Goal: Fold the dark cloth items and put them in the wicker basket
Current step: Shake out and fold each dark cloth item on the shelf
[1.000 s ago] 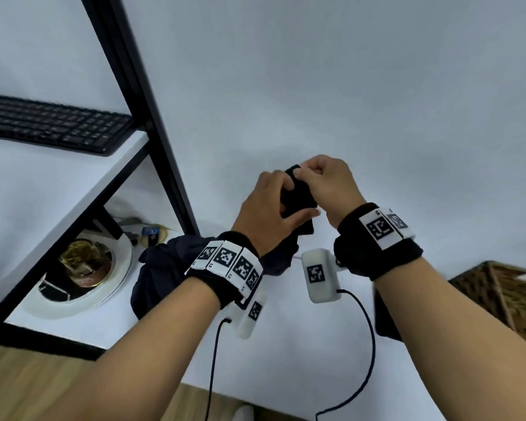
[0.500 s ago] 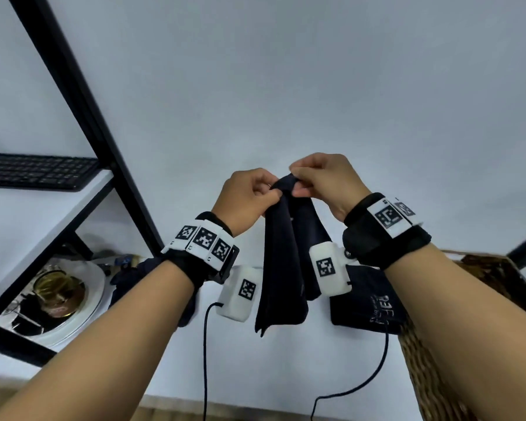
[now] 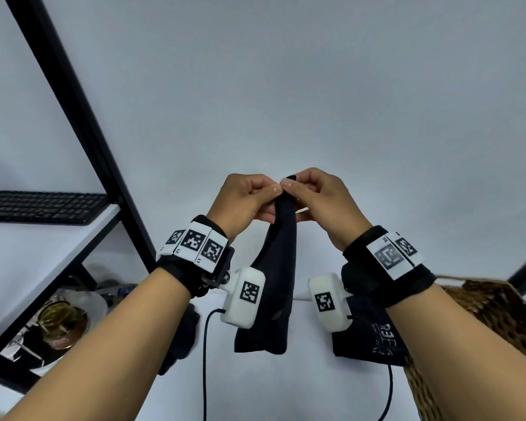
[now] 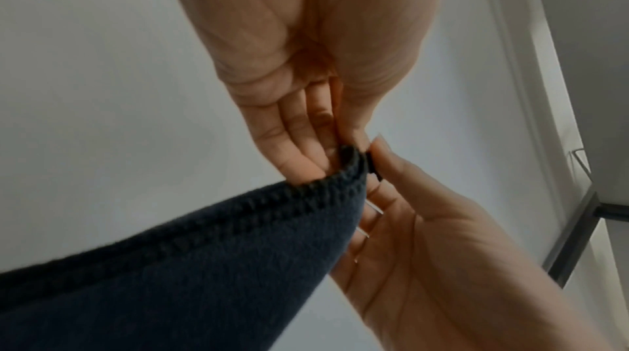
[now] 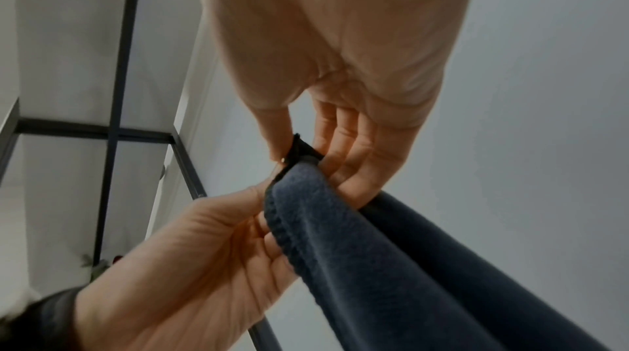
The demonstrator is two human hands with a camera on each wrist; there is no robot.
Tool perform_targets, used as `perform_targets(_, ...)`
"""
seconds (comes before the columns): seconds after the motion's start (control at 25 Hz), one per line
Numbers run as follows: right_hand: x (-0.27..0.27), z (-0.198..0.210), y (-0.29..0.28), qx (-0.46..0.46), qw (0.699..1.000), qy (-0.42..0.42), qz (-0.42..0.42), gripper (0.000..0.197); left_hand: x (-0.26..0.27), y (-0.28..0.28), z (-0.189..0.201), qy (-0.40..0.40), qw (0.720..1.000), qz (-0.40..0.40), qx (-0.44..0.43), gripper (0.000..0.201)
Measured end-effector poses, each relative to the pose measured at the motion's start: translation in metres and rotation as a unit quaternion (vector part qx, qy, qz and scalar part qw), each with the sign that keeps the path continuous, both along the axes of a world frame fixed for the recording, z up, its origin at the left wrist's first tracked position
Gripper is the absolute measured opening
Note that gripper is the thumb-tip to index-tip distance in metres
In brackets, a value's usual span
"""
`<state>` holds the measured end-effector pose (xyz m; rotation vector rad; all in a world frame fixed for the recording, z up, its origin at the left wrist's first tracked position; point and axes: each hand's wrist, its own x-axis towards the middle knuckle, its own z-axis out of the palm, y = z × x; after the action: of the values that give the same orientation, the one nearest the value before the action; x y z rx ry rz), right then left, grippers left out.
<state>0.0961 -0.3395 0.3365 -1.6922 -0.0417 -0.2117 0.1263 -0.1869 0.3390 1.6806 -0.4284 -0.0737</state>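
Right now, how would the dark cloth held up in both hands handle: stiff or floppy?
Probably floppy: the dark cloth hangs limp from where the left hand and right hand pinch it. Likely light, since fingertips alone hold it. Its fleecy surface seems unlikely to slip.

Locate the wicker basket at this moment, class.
In the head view, the wicker basket sits at the lower right edge, just beyond the right forearm, beside a folded dark cloth with white print.
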Motion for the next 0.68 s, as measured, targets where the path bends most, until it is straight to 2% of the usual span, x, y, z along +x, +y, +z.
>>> perform_targets(0.12, 0.006, -0.001, 0.006, 0.007, 1.0, 0.002, 0.012, 0.014, 0.003, 0.007, 0.0, -0.035, 0.998, 0.022, 0.041, 0.014)
perform_targets(0.2, 0.011, -0.001, 0.01, -0.03, 0.999, -0.011, 0.007, 0.011, 0.006, 0.011, -0.001, -0.071, 0.994, 0.04, 0.073, 0.015)
perform_targets(0.24, 0.014, -0.001, 0.012, -0.082, 0.996, -0.032, -0.004, 0.01, 0.008, 0.013, -0.003, -0.085, 0.991, 0.048, 0.091, 0.014)
perform_targets(0.32, 0.019, -0.003, 0.014, -0.23, 0.968, -0.094, -0.022, 0.013, 0.01, 0.017, -0.004, -0.107, 0.985, 0.062, 0.117, 0.014)
perform_targets(0.4, 0.021, -0.004, 0.018, -0.309, 0.941, -0.133, -0.022, 0.02, 0.012, 0.021, -0.006, -0.107, 0.985, 0.064, 0.122, 0.013)
perform_targets(0.48, 0.023, -0.005, 0.018, -0.328, 0.933, -0.146, -0.02, 0.023, 0.013, 0.024, -0.007, -0.113, 0.982, 0.068, 0.133, 0.011)
perform_targets(0.6, 0.025, -0.002, 0.017, -0.356, 0.923, -0.141, -0.033, 0.028, 0.02, 0.034, -0.009, -0.147, 0.965, 0.114, 0.186, 0.01)
perform_targets(0.68, 0.027, 0.004, 0.012, -0.336, 0.933, -0.119, -0.056, 0.03, 0.028, 0.044, -0.01, -0.089, 0.981, 0.135, 0.111, 0.017)
